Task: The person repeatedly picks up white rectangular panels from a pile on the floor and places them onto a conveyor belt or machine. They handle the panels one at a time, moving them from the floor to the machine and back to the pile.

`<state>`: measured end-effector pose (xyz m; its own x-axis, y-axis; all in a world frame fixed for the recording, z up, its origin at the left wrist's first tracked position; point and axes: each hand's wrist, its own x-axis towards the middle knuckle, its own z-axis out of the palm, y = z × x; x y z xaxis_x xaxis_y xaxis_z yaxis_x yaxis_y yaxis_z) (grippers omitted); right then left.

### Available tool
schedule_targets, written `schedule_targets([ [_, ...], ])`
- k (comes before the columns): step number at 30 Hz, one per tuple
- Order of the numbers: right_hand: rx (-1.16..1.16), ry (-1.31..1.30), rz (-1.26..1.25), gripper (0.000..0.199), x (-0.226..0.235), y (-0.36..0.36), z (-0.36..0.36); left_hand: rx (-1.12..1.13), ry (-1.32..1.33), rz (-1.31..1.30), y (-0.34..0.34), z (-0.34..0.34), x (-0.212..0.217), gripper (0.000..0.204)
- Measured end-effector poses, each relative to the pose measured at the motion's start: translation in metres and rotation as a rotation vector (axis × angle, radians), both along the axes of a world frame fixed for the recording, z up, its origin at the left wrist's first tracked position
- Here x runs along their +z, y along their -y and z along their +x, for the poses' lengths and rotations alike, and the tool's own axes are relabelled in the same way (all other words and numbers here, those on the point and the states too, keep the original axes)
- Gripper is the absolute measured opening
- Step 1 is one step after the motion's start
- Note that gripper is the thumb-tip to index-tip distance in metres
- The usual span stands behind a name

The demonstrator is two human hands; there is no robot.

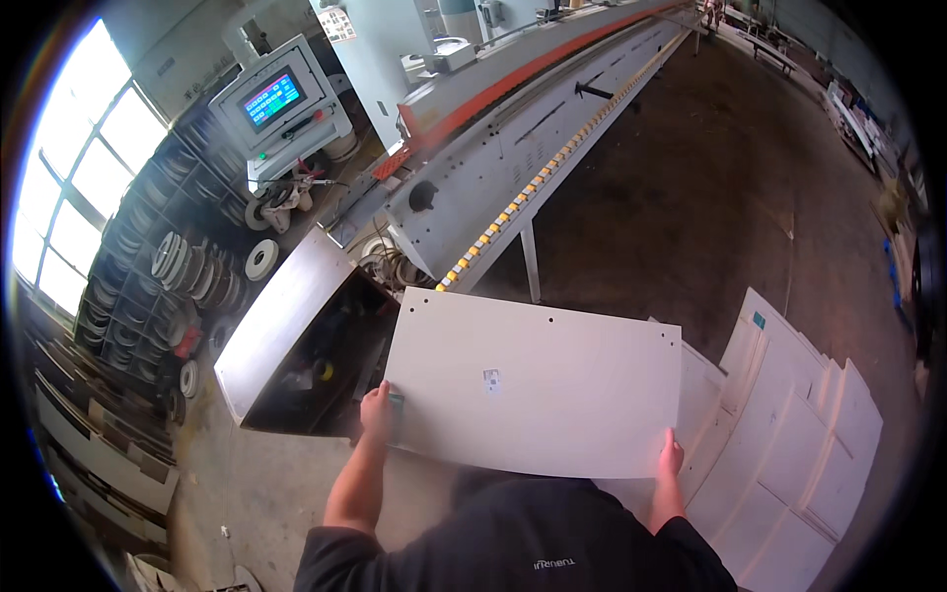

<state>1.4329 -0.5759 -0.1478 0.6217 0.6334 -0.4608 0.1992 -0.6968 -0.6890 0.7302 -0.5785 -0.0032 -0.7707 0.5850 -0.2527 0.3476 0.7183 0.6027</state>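
Observation:
A white rectangular panel (pixel 552 405) is held up in front of me, with small dark holes near its far edge and a small printed label around its middle. My left hand (pixel 376 410) is closed on its left edge, thumb up. At the near right corner my right hand (pixel 671 455) grips the same panel, its thumb along the edge. The fingers of both hands are mostly hidden under the board.
Ahead runs a long machine (pixel 464 178) with a yellow-and-white roller rail (pixel 538 183) and a control screen (pixel 273 99). To the left stand an open-fronted white cabinet (pixel 281 316) and racks of edging rolls (pixel 187 261). White panels (pixel 789 434) are stacked at the right.

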Motion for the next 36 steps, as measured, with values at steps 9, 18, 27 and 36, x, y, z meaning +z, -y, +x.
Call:
schedule_targets([
  [9,-0.211,-0.094,0.141,0.067,0.003,-0.086,-0.172,-0.217,-0.32,0.02,-0.173,-0.156,-0.033,0.049],
  [18,-0.24,-0.743,0.115,0.055,0.08,-0.123,-0.399,-0.229,-0.57,0.373,-0.263,-0.212,-0.036,0.063],
  [27,0.233,-0.538,-0.057,0.046,0.065,-0.186,-0.481,-0.156,0.33,0.572,-0.238,-0.147,-0.058,0.065],
  [36,0.285,-0.42,-0.058,0.043,0.086,-0.242,-0.505,-0.153,0.848,0.65,-0.271,-0.155,-0.028,0.065],
])
